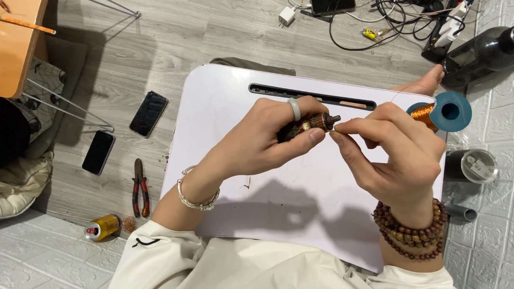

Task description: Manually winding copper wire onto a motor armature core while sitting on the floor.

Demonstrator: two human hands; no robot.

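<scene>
Hands meet over a white lap table [255, 179] with round corners and a long dark slot near its far edge. The left hand [263, 142] wraps its fingers tight around a small motor part [309, 124]. This part is dark and brown, shaped like a short fat roll, with a thin metal pin sticking out of one end. It lies almost flat, and its long side runs left to right. The pin end points right, toward the other hand. The part sits just above the table, near the middle of the far half.

The right hand [392, 150] has its thumb and first finger pinched close together right at the pin end. What they pinch is too thin to see. A shiny copper wire spool [443, 112] with blue round ends lies past the right hand, at the table's far right corner.

The left hand wears a pale smooth ring [294, 109] and a silver bracelet [194, 196]. The right wrist has brown wooden beads [412, 229].

On the grey wood floor to the left lie two black phones [149, 114], red-handled pliers [140, 188] and a small yellow can [102, 227]. A dark bottle [486, 53] lies at the top right.
</scene>
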